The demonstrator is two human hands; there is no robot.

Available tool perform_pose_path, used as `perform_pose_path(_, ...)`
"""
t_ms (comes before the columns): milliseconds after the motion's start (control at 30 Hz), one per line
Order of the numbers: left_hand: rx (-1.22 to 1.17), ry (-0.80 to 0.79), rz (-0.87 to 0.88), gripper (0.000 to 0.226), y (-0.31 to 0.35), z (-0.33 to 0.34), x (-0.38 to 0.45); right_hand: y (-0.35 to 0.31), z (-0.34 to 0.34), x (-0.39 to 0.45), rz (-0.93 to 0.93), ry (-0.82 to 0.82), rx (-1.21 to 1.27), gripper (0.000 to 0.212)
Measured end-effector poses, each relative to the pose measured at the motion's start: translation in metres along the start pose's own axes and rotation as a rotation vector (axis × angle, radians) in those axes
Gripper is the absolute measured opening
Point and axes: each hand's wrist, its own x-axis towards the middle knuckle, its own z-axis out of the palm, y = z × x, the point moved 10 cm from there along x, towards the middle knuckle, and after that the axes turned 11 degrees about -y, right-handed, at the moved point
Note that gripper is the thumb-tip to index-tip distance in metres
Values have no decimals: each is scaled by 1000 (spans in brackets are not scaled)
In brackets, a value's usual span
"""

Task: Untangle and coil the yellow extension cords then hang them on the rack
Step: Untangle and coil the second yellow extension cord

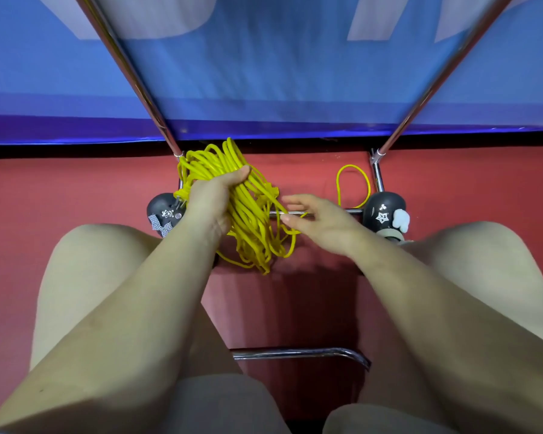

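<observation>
Left hand grips the cord bundle; right hand lies loose against its strands.

We see the left hand (213, 195) clamped round a thick bundle of yellow cord (248, 214), held above the red floor (76, 189) between the knees. The right hand (320, 220) has relaxed, straight fingers touching loose strands. A separate cord loop (353, 186) lies by the rack (377, 173) near a black shoe (384, 211).

You are indoors in what looks like a sports or event hall. A dull red rubbery floor (76, 189) lies underfoot. A big blue banner with pale lettering (264, 73) hangs behind slanted chrome tube poles (129, 73).
</observation>
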Motion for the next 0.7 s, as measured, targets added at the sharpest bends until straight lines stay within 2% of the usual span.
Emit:
perform_pose_path(100,-16,-21,-37,23,-5,6,1,-4,-4,3,-11,59,-119,32)
perform_pose_path(167,-26,-13,-38,15,-4,5,2,0,-12,4,8,87,-230,26)
perform_pose_path(267,-42,-18,-50,23,-4,3,4,16,-8,4,84,-8,-298,19)
perform_pose_path(333,-38,-18,-31,23,-1,2,5,21,-10,2,78,-14,-246,10)
perform_pose_path(400,-35,-28,-11,18,2,2,5,15,-19,-1,9,32,-188,14)
perform_pose_path(533,-11,-36,22,17,4,7,-1,-1,-42,-10,-109,174,162,12)
perform_pose_path(633,114,-31,30,10,4,9,-5,-9,-50,-15,-113,219,405,19)
perform_pose_path(700,194,-68,39,4,4,12,-5,-9,-49,-15,-62,198,409,23)
